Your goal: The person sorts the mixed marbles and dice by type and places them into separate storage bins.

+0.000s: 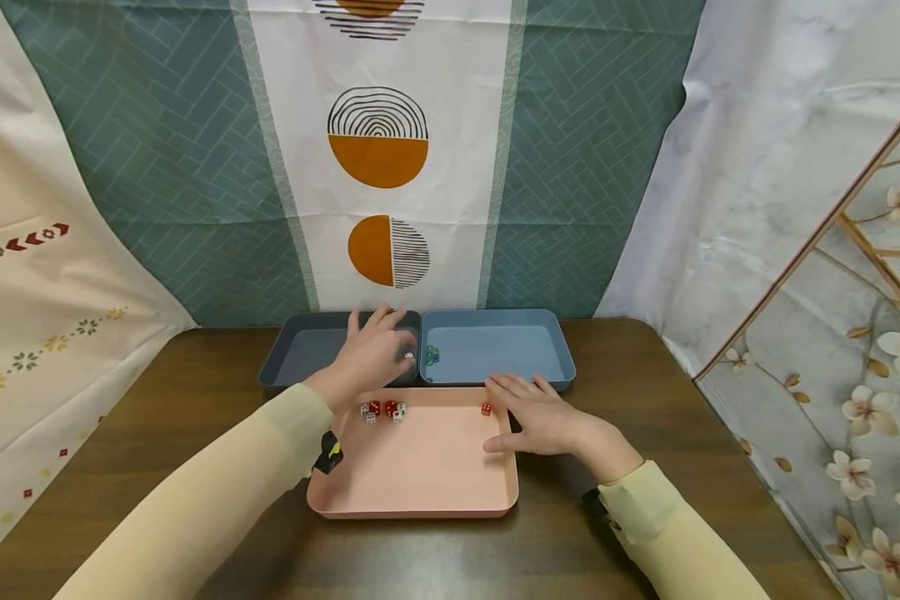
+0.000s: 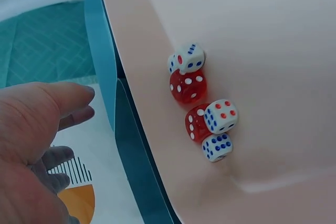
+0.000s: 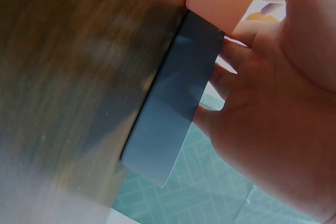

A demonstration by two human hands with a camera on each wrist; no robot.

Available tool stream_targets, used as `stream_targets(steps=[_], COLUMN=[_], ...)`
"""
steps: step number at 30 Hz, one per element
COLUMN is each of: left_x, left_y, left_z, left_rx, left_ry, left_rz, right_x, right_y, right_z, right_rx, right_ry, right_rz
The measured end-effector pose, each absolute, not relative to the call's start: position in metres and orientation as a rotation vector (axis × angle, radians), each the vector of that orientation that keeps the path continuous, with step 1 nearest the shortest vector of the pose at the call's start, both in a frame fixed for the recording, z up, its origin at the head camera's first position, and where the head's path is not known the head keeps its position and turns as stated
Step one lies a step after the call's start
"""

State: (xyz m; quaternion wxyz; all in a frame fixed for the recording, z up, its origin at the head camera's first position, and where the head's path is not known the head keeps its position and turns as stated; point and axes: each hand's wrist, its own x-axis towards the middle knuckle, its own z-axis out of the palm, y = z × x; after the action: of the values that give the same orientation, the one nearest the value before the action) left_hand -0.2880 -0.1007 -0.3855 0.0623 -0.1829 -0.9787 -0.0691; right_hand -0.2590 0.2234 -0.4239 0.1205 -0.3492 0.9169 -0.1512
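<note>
My left hand (image 1: pixel 371 350) is over the dark grey-blue tray (image 1: pixel 300 350), thumb and index pinching a small white die (image 1: pixel 409 356) near that tray's right side. In the left wrist view the left hand (image 2: pixel 31 140) shows thumb and fingers, but no die is visible there. Below it, white dice (image 2: pixel 221 116) and red dice (image 2: pixel 188 86) cluster in the pink tray (image 1: pixel 420 475). My right hand (image 1: pixel 532 417) lies with spread fingers across the pink tray's right back corner, fingertips near the light blue tray (image 1: pixel 495 350). A single red die (image 1: pixel 486 409) sits beside the right hand.
A small green-and-blue item (image 1: pixel 431 356) lies at the left side of the light blue tray. The wooden table (image 1: pixel 210 400) carries all three trays. A patterned cloth (image 1: pixel 457 167) hangs behind them.
</note>
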Motion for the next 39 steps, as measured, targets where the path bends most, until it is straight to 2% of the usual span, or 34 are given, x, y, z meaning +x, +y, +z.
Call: stream_targets(steps=[9, 24, 39], left_x=[-0.268, -0.231, -0.212], left_y=[-0.107, -0.138, -0.163], left_z=[-0.389, -0.391, -0.403], left_rx=[-0.602, -0.542, -0.563], left_ry=[-2.933, -2.905, -2.911], left_rz=[-0.202, -0.232, -0.266], right_x=[-0.260, -0.264, -0.259], right_y=[0.225, 0.226, 0.224], right_z=[-0.424, -0.433, -0.423], right_rx=[-1.023, -1.075, -1.014], right_ry=[2.662, 2.666, 2.673], right_rz=[-0.443, -0.490, -0.430])
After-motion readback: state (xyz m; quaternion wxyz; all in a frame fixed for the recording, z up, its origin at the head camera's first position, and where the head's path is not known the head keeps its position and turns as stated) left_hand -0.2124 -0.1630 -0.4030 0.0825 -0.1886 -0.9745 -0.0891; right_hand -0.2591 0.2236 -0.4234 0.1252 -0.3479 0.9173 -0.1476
